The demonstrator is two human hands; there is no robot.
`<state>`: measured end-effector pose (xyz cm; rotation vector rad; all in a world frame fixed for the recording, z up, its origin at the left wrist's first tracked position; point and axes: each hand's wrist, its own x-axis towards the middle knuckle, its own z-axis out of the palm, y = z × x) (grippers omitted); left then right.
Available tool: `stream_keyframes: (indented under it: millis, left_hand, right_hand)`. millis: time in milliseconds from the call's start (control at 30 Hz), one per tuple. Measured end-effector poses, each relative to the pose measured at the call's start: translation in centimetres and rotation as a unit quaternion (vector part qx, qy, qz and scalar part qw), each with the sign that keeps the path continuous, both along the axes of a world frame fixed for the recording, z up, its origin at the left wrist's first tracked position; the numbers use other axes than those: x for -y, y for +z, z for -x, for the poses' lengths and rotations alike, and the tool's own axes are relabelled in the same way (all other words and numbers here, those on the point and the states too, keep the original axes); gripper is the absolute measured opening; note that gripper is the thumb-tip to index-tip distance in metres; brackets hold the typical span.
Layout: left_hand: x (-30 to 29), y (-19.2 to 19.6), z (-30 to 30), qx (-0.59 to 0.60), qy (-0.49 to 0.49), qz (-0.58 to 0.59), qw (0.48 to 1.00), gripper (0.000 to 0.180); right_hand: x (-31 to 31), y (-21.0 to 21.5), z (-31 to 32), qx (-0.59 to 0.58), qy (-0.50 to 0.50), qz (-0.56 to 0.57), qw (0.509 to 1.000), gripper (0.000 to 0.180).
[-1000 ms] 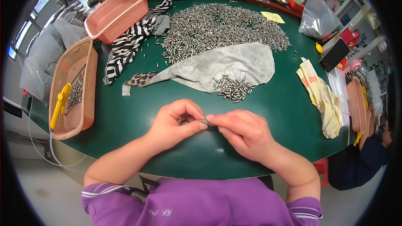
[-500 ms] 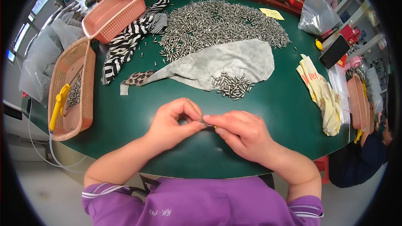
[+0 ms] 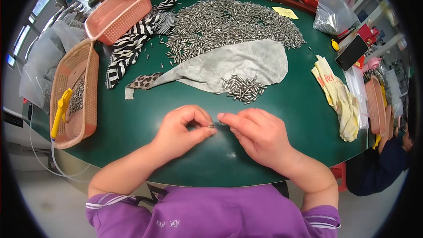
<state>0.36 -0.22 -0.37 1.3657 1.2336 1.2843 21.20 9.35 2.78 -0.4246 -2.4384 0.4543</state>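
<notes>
My left hand (image 3: pixel 183 130) is closed in a pinch over the near part of the table. Between its thumb and forefinger shows the end of a small metal pin (image 3: pixel 211 126). My right hand (image 3: pixel 260 134) is just to the right, a narrow gap from the left fingertips. Its forefinger points left and the other fingers are curled; what they hold, if anything, is mostly hidden. Beyond both hands lies a small heap of silvery metal pins (image 3: pixel 244 89), partly on a grey cloth (image 3: pixel 233 59). A much larger pile of the same pins (image 3: pixel 229 22) spreads behind the cloth.
At left stand a pink basket (image 3: pixel 116 13) and a tan basket (image 3: pixel 90 83) holding some pins and a yellow air gun (image 3: pixel 61 110). A striped cloth (image 3: pixel 128 48) lies beside them. Gloves (image 3: pixel 335 97) and a phone (image 3: pixel 351 53) are at right. A person (image 3: pixel 379 165) sits beyond the table's right edge.
My right hand has drawn slightly right, away from the left fingertips, which it was touching. A bit of yellow under the right fingers no longer shows. My left hand keeps its pinch.
</notes>
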Motion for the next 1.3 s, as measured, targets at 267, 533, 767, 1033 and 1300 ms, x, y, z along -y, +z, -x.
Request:
stream_keyframes:
  millis: [267, 533, 767, 1033, 1300]
  left_hand:
    - [-0.1, -0.1, -0.1, 0.007, 0.015, -0.004, 1.0, 0.018]
    - [0.1, 0.4, -0.4, -0.034, -0.012, -0.015, 0.999, 0.018]
    - [-0.1, 0.0, 0.0, 0.005, 0.008, 0.001, 1.0, 0.019]
    - [-0.1, -0.1, -0.1, 0.01, 0.015, 0.016, 1.0, 0.019]
    - [-0.1, 0.0, -0.2, -0.057, 0.028, -0.02, 0.998, 0.018]
  right_hand:
    - [0.3, -0.4, 0.1, -0.009, 0.036, 0.048, 0.998, 0.034]
    - [0.1, 0.2, 0.1, 0.049, -0.016, -0.057, 0.997, 0.035]
    - [0.2, -0.2, 0.2, -0.008, 0.022, 0.047, 0.999, 0.033]
    - [0.3, -0.5, 0.2, -0.016, 0.045, 0.078, 0.996, 0.032]
    - [0.9, 0.1, 0.0, 0.05, 0.01, 0.063, 0.997, 0.037]
